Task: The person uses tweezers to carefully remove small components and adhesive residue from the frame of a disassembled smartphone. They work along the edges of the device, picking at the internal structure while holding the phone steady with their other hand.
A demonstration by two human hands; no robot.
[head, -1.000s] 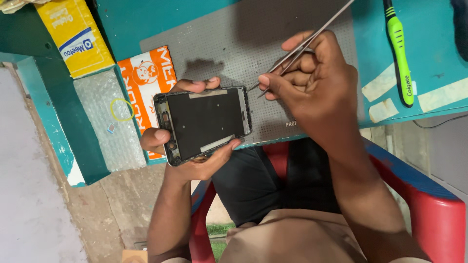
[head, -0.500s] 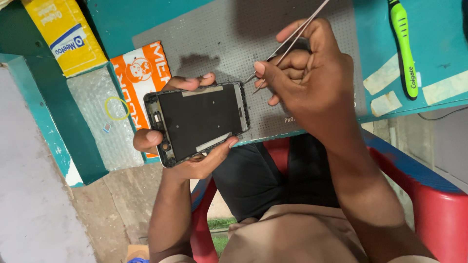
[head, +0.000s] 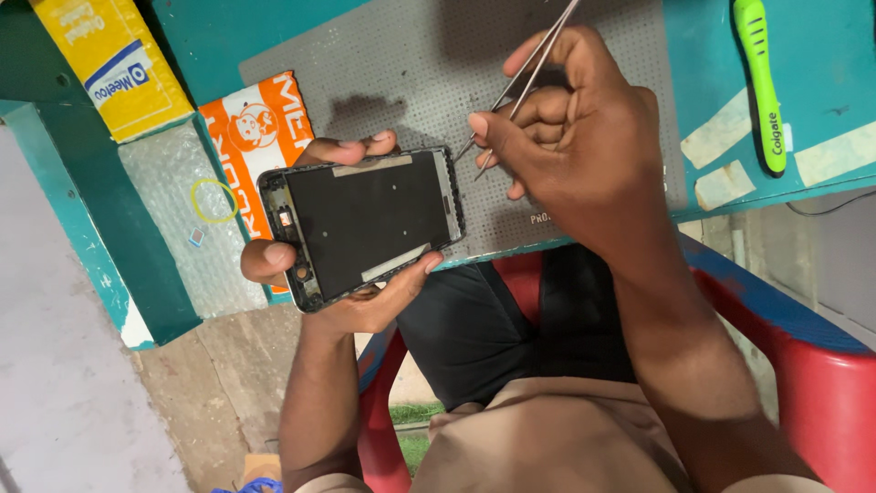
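Head view. The left hand (head: 351, 292) is closed around a phone screen panel (head: 365, 224), back side up, fingers on its edges, holding it just off the near edge of the worktop (head: 839, 100) above the lap. The right hand (head: 570, 137) is pinched shut on metal tweezers (head: 520, 87); their tips sit just beside the panel's right end. Judged step: picking at a small part on that end. The next move calls for a steady panel and a fine tip placement.

Around: a grey work mat (head: 392, 64) covers the worktop centre. An orange packet (head: 260, 128) lies under the panel's far left corner, and a yellow box (head: 114, 64) lies at the far left. A green toothbrush (head: 762, 82) lies at the right, well apart. Nothing blocks the tweezers.
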